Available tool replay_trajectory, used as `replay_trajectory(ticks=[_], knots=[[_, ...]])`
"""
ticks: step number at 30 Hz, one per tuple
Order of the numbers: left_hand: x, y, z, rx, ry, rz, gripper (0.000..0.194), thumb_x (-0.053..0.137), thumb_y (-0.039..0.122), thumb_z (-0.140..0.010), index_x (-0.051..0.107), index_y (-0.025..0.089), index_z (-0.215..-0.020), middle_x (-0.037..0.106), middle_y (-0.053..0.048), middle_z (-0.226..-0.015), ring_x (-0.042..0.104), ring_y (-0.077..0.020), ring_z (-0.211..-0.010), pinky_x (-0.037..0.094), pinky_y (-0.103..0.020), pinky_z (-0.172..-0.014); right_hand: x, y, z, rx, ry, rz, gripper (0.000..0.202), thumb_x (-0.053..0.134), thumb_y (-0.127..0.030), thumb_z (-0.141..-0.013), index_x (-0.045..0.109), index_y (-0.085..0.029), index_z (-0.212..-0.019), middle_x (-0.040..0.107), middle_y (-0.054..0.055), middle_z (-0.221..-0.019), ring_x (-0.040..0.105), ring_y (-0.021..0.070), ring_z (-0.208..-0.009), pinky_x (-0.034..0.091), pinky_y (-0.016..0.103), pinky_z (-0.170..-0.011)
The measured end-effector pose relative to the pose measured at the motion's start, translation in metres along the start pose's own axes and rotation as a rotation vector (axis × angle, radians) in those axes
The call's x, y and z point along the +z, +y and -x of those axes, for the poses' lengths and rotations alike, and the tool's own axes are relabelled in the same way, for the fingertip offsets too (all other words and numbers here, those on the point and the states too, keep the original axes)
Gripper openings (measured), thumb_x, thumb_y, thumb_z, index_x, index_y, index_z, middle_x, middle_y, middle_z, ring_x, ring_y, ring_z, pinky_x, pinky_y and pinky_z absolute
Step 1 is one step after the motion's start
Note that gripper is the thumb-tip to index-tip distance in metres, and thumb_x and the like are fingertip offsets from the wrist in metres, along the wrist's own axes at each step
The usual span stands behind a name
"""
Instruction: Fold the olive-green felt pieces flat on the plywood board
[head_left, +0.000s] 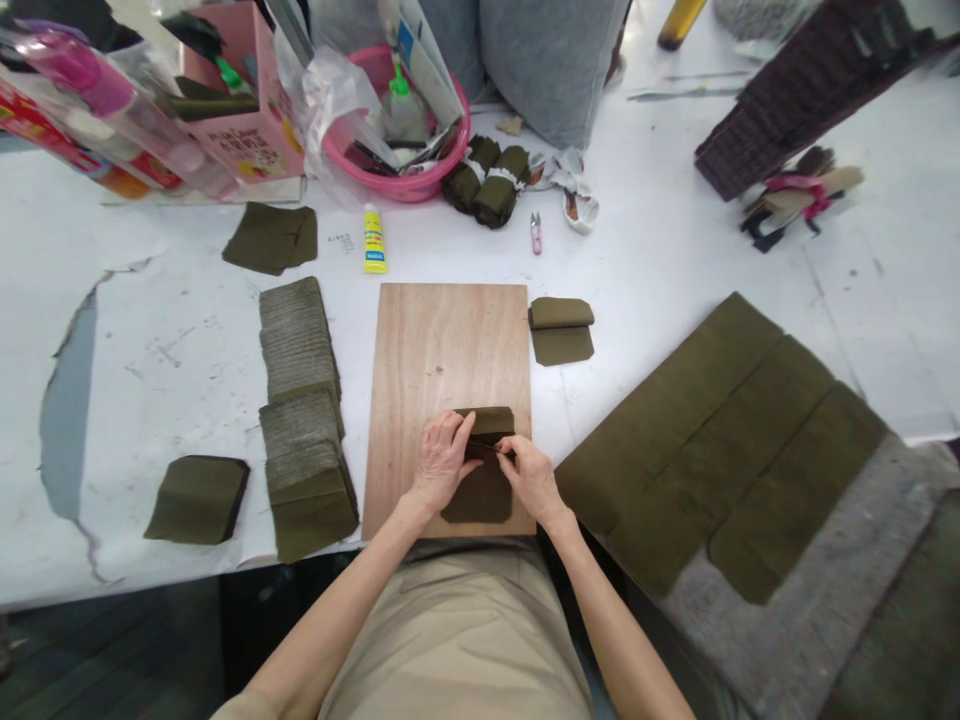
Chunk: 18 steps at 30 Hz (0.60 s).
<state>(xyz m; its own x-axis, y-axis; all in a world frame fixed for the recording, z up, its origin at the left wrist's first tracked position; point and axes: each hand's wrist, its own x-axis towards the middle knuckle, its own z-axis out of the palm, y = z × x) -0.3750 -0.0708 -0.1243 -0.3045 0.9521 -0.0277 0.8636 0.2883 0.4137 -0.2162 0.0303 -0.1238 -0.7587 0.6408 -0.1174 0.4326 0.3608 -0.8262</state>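
A wooden board [450, 350] lies at the table's front edge. On its lower part rests a dark olive fabric piece [480, 495], its top edge folded over. My left hand [442, 460] is closed on the left side of this piece, near the fold. My right hand [529, 475] pinches at the piece's right side, thumb and finger together beside a thin dark line along the fold; whether that is a tool or an edge is too small to tell. Just right of the board sits a folded olive piece [561, 332].
Overlapping olive pieces [304, 430] and a small stack [199, 498] lie left of the board. Large olive panels [720, 440] spread at right. Behind are a yellow tube [374, 240], small snips [536, 233], rolled bundles [499, 190] and a pink basket [405, 188].
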Motion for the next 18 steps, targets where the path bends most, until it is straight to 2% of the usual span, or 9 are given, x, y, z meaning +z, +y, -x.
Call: replay_trajectory(ticks=[3,7,9,12,14,16,18], knots=[[-0.003,0.002,-0.002,0.102,0.034,-0.037,0.062,0.067,0.02,-0.078,0.043,0.017,-0.135,0.048,-0.017,-0.133,0.034,-0.0327,-0.133,0.032,-0.052,-0.107,0.003,-0.002,0.001,-0.003,0.008,-0.043,0.008,0.046,-0.019,-0.088,0.054,-0.022,-0.088,0.063,0.004,-0.09,0.06,0.0175,-0.086,0.047,0.029,-0.078],[-0.003,0.005,-0.003,0.327,-0.003,-0.044,0.037,0.052,0.011,-0.086,0.055,0.022,-0.122,0.057,-0.009,-0.123,0.041,-0.025,-0.128,0.032,-0.046,-0.109,0.004,-0.005,0.001,-0.003,0.003,-0.079,0.009,0.045,-0.022,-0.089,0.054,-0.022,-0.087,0.063,0.004,-0.089,0.06,0.017,-0.084,0.047,0.029,-0.078],[-0.004,0.006,-0.005,0.357,-0.042,-0.056,0.032,0.052,0.012,-0.087,0.058,0.02,-0.117,0.058,-0.009,-0.12,0.043,-0.0245,-0.125,0.033,-0.044,-0.107,0.003,-0.004,0.002,-0.013,0.0,-0.101,0.008,0.046,-0.021,-0.089,0.053,-0.022,-0.086,0.062,0.005,-0.093,0.06,0.0172,-0.088,0.047,0.03,-0.08],[-0.011,0.003,-0.011,0.29,-0.113,-0.089,0.017,0.06,0.017,-0.083,0.063,0.019,-0.101,0.057,-0.009,-0.113,0.043,-0.0263,-0.121,0.037,-0.044,-0.101,0.003,-0.001,0.004,-0.009,-0.008,-0.145,0.007,0.046,-0.021,-0.087,0.053,-0.022,-0.086,0.063,0.006,-0.099,0.06,0.0177,-0.094,0.047,0.031,-0.084],[-0.017,0.0,-0.015,0.204,-0.171,-0.101,0.01,0.066,0.022,-0.08,0.062,0.018,-0.088,0.057,-0.008,-0.103,0.047,-0.0264,-0.112,0.041,-0.043,-0.093,0.004,0.002,0.006,0.037,-0.005,-0.163,0.007,0.047,-0.023,-0.087,0.054,-0.022,-0.087,0.064,0.005,-0.096,0.061,0.0172,-0.091,0.048,0.031,-0.083],[-0.021,-0.004,-0.018,0.123,-0.221,-0.108,0.015,0.07,0.029,-0.077,0.061,0.018,-0.083,0.057,-0.007,-0.094,0.05,-0.0256,-0.101,0.043,-0.041,-0.085,0.005,0.004,0.006,0.106,0.009,-0.174,0.01,0.051,-0.027,-0.086,0.054,-0.022,-0.093,0.064,0.004,-0.094,0.062,0.0168,-0.088,0.049,0.03,-0.08],[-0.023,-0.007,-0.019,0.077,-0.26,-0.105,0.019,0.071,0.032,-0.076,0.06,0.017,-0.082,0.057,-0.006,-0.088,0.051,-0.0248,-0.094,0.042,-0.038,-0.079,0.007,0.007,0.005,0.166,0.016,-0.19,0.025,0.056,-0.029,-0.083,0.052,-0.022,-0.106,0.065,0.003,-0.098,0.063,0.017,-0.088,0.049,0.031,-0.08]])
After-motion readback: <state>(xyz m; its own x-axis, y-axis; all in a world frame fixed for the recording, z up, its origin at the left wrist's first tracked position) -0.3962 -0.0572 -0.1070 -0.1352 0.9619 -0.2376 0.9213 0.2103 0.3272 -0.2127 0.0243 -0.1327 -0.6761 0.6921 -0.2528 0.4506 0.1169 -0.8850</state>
